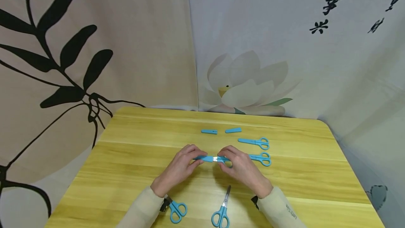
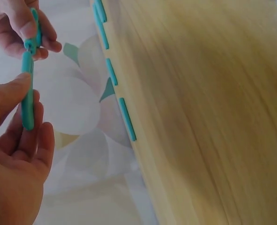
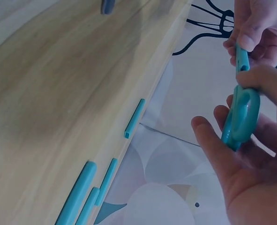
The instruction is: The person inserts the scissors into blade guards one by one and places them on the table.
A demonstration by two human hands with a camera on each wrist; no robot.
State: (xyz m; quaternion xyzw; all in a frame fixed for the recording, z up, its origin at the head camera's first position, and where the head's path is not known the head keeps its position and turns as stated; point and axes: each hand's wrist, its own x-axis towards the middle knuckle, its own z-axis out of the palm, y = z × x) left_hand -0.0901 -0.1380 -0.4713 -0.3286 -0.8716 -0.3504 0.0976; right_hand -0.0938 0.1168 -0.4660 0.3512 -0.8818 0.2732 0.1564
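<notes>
My left hand (image 1: 180,166) pinches a blue blade cover (image 1: 207,158) between thumb and fingers. Blue-handled scissors (image 3: 243,115) are held at the handle loops by my right hand (image 1: 242,168). Between the hands a short length of silver blade (image 1: 215,159) shows, its tip inside the cover's mouth. In the left wrist view the cover (image 2: 27,93) lines up with the scissors (image 2: 33,35). Both hands are raised above the table's middle. Just behind the right hand lies a covered pair of scissors (image 1: 262,158), partly hidden by it.
Another covered pair of scissors (image 1: 254,142) lies farther back, with two loose blue covers (image 1: 209,131) near the far edge. Uncovered scissors (image 1: 220,212) lie at the front of the wooden table (image 1: 310,171). More scissors (image 1: 177,211) lie beside the left sleeve, blades partly hidden.
</notes>
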